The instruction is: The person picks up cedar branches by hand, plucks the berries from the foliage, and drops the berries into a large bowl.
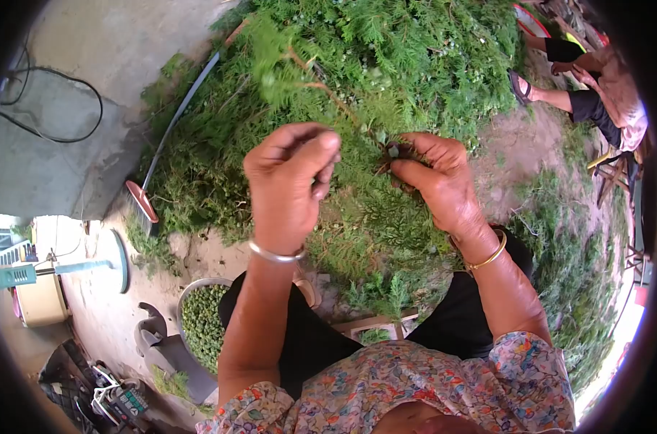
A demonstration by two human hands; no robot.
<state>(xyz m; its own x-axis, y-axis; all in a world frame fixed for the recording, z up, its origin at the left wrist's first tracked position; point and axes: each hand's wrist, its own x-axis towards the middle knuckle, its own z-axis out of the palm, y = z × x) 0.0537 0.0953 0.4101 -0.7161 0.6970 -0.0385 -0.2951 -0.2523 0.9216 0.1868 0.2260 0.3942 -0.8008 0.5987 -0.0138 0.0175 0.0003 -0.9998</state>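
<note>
My right hand (433,173) pinches the base of a leafy green branch (325,90), whose brown stem runs up and to the left, its leafy end blurred. Small green cones show near those fingertips. To the left of the stem, my left hand (292,170) is raised with its fingers curled together; whatever it may hold is hidden inside the fingers. A large heap of green conifer cuttings (415,50) with small pale cones lies beneath and beyond both hands. By my left knee stands a round basin (205,318) filled with small green cones.
A broom (142,202) leans along the heap's left side. Black cable (100,108) loops over the concrete. A fan-like stand (111,264) and a bag with a device (129,401) are at left. Another person (610,94) sits at the upper right. Cuttings cover the right side.
</note>
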